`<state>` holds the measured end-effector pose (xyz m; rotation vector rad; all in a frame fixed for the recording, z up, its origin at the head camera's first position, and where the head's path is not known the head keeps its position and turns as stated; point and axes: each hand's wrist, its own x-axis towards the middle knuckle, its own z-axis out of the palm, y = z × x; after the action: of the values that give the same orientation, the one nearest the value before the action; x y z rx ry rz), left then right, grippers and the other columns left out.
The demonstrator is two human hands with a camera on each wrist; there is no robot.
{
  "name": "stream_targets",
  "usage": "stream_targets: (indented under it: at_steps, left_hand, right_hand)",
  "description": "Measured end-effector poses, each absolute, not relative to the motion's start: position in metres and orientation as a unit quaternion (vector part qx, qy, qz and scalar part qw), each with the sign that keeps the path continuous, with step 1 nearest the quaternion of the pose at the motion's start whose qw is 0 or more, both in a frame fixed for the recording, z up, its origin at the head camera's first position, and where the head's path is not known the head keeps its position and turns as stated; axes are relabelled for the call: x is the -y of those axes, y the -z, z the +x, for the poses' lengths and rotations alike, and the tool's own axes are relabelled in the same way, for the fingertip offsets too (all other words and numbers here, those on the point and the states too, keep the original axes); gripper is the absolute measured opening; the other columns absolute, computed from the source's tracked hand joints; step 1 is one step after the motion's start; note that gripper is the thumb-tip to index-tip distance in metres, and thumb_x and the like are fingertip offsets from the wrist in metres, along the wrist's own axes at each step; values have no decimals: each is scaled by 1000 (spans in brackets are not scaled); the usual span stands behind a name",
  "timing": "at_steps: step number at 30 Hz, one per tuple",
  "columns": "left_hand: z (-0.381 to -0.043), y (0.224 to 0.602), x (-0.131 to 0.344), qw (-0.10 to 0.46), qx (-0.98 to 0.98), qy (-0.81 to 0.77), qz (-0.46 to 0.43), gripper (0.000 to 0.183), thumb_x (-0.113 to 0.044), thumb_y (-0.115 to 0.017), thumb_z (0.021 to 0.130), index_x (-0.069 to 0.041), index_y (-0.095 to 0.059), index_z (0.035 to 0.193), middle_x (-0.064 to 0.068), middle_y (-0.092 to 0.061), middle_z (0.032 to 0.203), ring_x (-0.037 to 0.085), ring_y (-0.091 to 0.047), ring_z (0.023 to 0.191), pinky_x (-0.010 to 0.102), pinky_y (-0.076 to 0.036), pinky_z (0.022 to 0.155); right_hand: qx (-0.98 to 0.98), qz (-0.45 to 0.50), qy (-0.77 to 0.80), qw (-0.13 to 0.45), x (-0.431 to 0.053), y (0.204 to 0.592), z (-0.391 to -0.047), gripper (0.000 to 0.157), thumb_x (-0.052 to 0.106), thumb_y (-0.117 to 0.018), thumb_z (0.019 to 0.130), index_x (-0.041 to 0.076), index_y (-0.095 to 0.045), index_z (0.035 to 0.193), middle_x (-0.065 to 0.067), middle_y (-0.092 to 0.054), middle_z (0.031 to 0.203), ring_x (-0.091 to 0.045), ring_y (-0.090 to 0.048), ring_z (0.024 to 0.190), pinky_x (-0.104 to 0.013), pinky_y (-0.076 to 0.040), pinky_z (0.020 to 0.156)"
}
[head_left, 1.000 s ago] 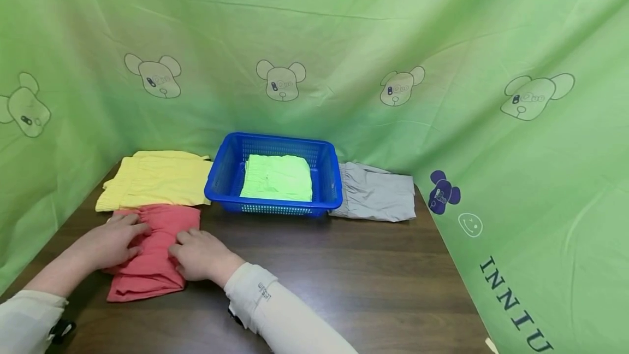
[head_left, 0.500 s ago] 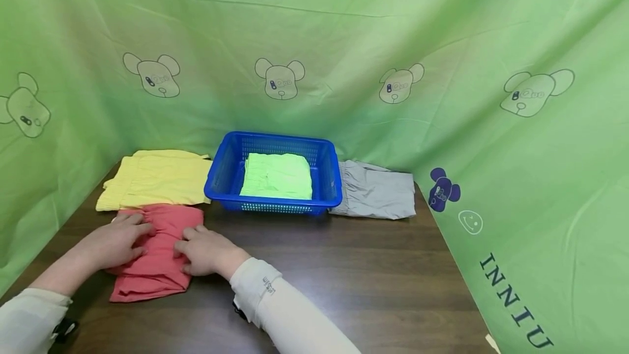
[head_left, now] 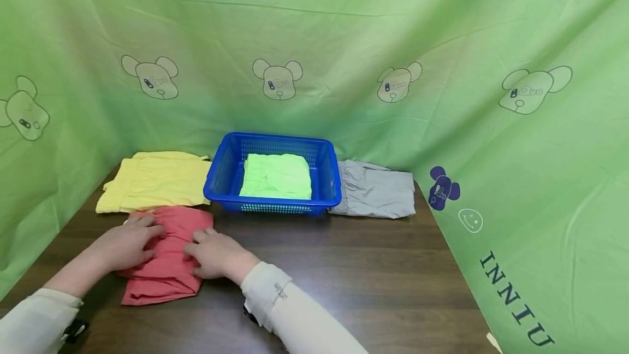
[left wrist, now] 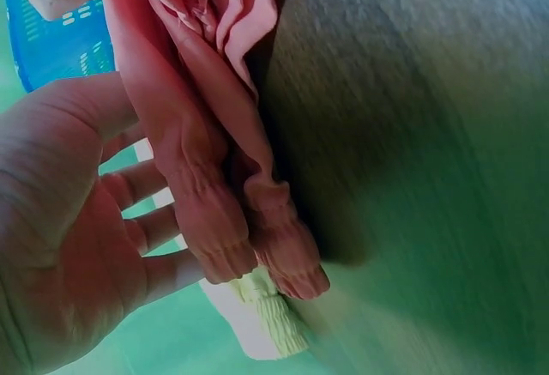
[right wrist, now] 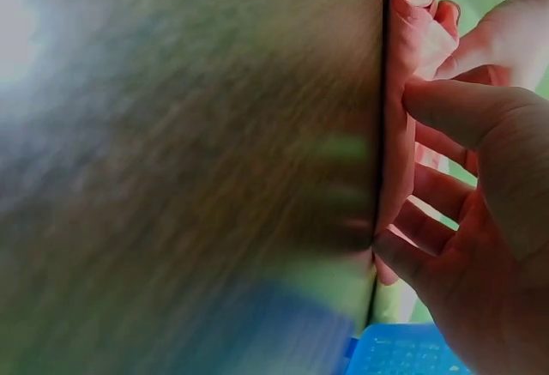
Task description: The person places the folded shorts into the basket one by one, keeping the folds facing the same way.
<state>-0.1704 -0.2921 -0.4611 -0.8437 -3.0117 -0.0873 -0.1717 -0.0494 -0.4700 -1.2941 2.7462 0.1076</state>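
Observation:
A folded pair of red trousers (head_left: pixel 169 255) lies at the left on the wooden table. My left hand (head_left: pixel 129 243) rests on its left side with spread fingers. In the left wrist view, gathered cuffs (left wrist: pixel 214 229) hang over the tabletop beside those fingers. My right hand (head_left: pixel 220 254) lies along the right side of the red cloth. The right wrist view has the right thumb (right wrist: pixel 446 105) at the cloth's edge and the other fingers reaching over its top.
Folded yellow trousers (head_left: pixel 157 182) lie just behind the red pair. A blue basket (head_left: pixel 272 201) holding a folded bright green garment (head_left: pixel 276 175) stands at the back middle. A folded grey garment (head_left: pixel 378 190) lies right of it. A green curtain (head_left: pixel 334 42) closes off the back and sides.
Both hands have slid the red trousers to the right and slightly toward the table's front, away from the left edge. The basket and the other garments have stayed put.

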Motion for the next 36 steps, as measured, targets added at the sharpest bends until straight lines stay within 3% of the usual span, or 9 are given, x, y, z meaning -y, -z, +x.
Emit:
stream_targets:
  at_steps: [30, 36]
  left_hand:
    - [-170, 463, 240, 35, 954, 12, -297, 40, -27, -87, 77, -10, -72, 110, 15, -63, 112, 40, -59, 107, 58, -56, 80]
    - [-169, 463, 229, 43, 952, 0, -304, 36, -26, -87, 78, -12, -72, 108, 14, -62, 110, 39, -59, 107, 58, -56, 82]
  right_hand:
    - [-908, -414, -7, 57, -4, 472, -164, 27, 44, -74, 92, 38, -67, 117, 14, -51, 109, -6, -45, 99, -17, -44, 79]
    - [-906, -420, 1, 51, -17, 473, -166, 27, 44, -75, 92, 37, -68, 117, 13, -51, 107, -7, -45, 99, -18, -44, 78]
